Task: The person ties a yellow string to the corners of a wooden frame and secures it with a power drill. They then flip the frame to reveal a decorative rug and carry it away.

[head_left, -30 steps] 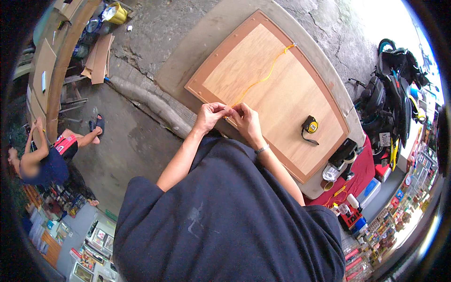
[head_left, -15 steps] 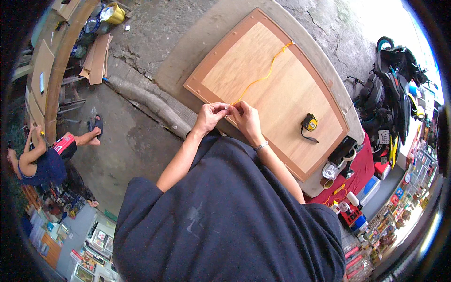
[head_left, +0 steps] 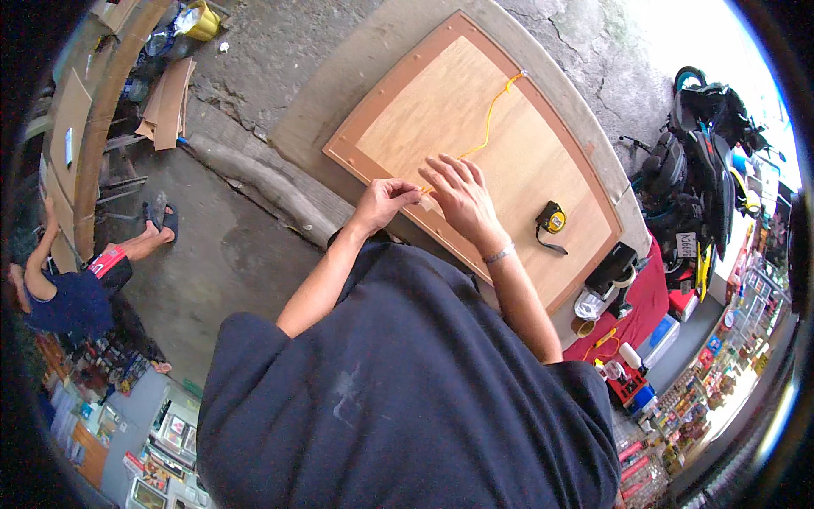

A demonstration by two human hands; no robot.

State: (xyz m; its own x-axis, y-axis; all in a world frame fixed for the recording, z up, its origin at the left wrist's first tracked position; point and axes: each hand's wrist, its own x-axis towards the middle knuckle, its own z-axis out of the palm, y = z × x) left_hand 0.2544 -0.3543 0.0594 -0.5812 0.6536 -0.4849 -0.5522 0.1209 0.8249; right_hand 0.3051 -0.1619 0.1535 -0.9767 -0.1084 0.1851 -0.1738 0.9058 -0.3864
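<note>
A yellow cord [head_left: 489, 127] runs over a wooden panel [head_left: 407, 110] with a brown frame, from a small fastening on the far edge down to my hands. My left hand [head_left: 379, 206] pinches the cord near its close end, at the panel's near edge. Just right of it, my right hand [head_left: 465, 202] has its fingers stretched out over the cord, back of the hand upward; its thumb is partly hidden. A yellow and black tape measure [head_left: 551, 218] lies on the panel's right part, its strap beside it.
The panel rests on a pale table [head_left: 309, 127]. At right, tape rolls [head_left: 583, 326] and a black box [head_left: 611, 267] sit near a red cloth [head_left: 646, 293]. A motorcycle [head_left: 708, 161] stands beyond. Far left, another person [head_left: 72, 301] works at a bench with boards [head_left: 72, 127].
My right hand has left its pinch beside the left hand, opening its fingers and moving slightly right and away from me. My left hand still pinches the cord.
</note>
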